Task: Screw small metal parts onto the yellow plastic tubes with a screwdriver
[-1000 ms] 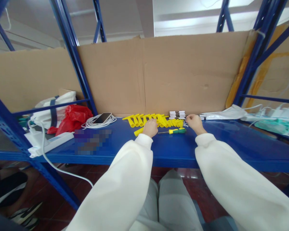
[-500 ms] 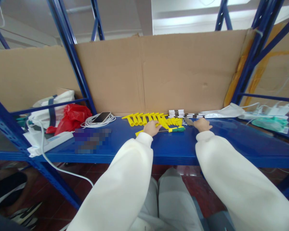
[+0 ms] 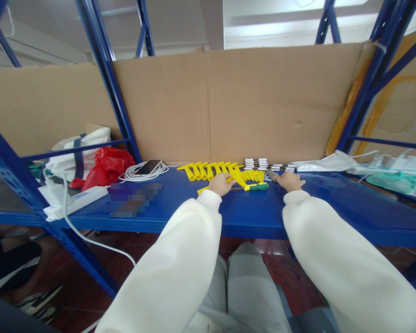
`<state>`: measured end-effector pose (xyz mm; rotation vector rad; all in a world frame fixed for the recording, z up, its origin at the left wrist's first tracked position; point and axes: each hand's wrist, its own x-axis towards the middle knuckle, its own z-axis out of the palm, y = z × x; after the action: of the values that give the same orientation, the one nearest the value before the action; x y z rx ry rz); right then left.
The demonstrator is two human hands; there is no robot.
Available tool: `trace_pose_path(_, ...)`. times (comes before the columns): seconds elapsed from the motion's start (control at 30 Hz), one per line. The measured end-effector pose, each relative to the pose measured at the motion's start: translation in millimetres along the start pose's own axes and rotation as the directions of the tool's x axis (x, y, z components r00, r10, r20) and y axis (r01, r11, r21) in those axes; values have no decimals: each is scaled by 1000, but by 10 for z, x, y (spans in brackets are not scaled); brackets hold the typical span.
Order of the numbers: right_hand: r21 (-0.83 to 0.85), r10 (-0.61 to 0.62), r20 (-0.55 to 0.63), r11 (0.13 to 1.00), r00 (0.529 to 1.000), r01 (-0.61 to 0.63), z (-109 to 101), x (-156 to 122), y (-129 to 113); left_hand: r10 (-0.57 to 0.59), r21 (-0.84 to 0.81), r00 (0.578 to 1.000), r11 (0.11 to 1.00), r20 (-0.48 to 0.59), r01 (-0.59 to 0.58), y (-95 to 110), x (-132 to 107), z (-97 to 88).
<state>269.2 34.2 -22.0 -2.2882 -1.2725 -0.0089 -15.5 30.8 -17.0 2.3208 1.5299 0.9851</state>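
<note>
My left hand [image 3: 222,183] is closed on a yellow plastic piece [image 3: 203,189], whose end sticks out to the left of the palm. Just right of those fingers lies a screwdriver [image 3: 258,187] with a green and yellow handle, its shaft pointing toward my left hand. Behind, several yellow T-shaped plastic parts [image 3: 197,171] form a row. My right hand [image 3: 290,181] reaches down with its fingertips together at a small greyish item [image 3: 272,175]; what they pinch, if anything, is too small to name. Small pale bits [image 3: 266,178] are scattered beside it.
Stacked white strips with dark bands [image 3: 256,164] lie against the cardboard wall [image 3: 263,101]. To the left are a phone [image 3: 149,167] on a coiled white cable, a red plastic bag [image 3: 111,164] and a power strip [image 3: 86,199]. A white bag [image 3: 327,162] lies right on the blue shelf [image 3: 350,199].
The view has shifted slightly, moving the scene a little to the right. Both hands stay at nearly the same spots, with the right fingertips still at the small greyish item.
</note>
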Motion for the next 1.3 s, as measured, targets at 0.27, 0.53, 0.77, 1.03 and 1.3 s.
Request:
trace_pose_path(0.27, -1, 9, 33, 1000, 999, -9, -2, -23, -40, 4, 6, 1000, 1000, 5, -4, 31, -14, -22)
trace_pose_path(0.53, 86, 33, 17, 996, 999, -34, 45, 11, -62, 8, 53, 1000, 999, 18, -9, 23, -6, -15)
trace_pose_path(0.77, 369, -59, 0, 928, 998, 54, -28, -43, -204, 2, 57, 1000, 998, 16, -3, 45, -18, -29)
trace_pose_path(1.03, 768, -419, 54, 598, 906, 231, -50, -400, -526, -11, 35, 1000, 999, -6, 11, 86, -32, -46)
trace_pose_path(1.3, 754, -567, 117, 585, 815, 299, 1, -465, -557, -15, 28, 999, 999, -32, 16, 126, -41, -57)
